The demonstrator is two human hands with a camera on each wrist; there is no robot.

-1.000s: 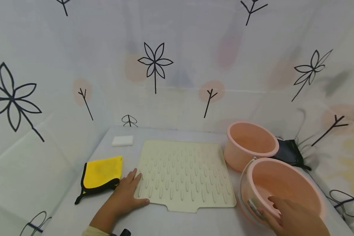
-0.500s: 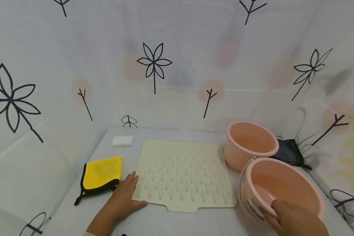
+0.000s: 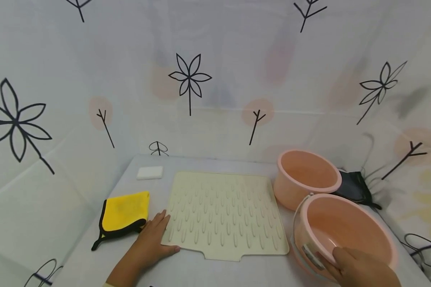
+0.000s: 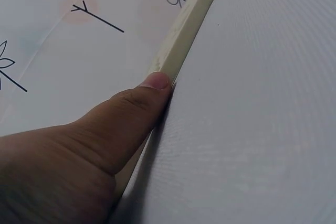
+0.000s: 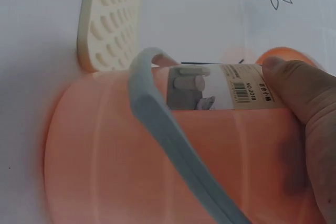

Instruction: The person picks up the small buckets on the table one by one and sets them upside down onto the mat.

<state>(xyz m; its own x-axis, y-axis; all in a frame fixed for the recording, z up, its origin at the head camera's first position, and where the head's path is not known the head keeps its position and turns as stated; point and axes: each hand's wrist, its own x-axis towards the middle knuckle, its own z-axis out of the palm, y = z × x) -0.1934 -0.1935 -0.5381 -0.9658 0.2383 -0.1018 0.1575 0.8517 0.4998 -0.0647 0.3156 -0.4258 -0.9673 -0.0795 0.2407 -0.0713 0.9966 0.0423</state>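
Observation:
My left hand [image 3: 151, 243] lies at the front left corner of a cream ridged mat [image 3: 225, 215], which is flat on the table. Its fingers lie along the left edge, and in the left wrist view the thumb [image 4: 139, 100] touches the front edge. My right hand [image 3: 362, 268] grips the near rim of a pink bucket [image 3: 344, 217], with the thumb outside and the fingers inside. In the right wrist view, the bucket's grey handle [image 5: 170, 135] hangs across its side, and a printed label [image 5: 210, 87] is by the thumb.
A second pink bucket [image 3: 283, 187] stands behind the first, next to a dark pouch-like item [image 3: 353, 186]. To the left lie a folded yellow cloth [image 3: 125, 209] with black edging and a white block [image 3: 149, 172]. Printed white sheeting [image 3: 215, 131] rises behind the table.
My right fingers have come down onto the bucket's rim and grip it. My left hand and the mat's near left corner have shifted slightly left.

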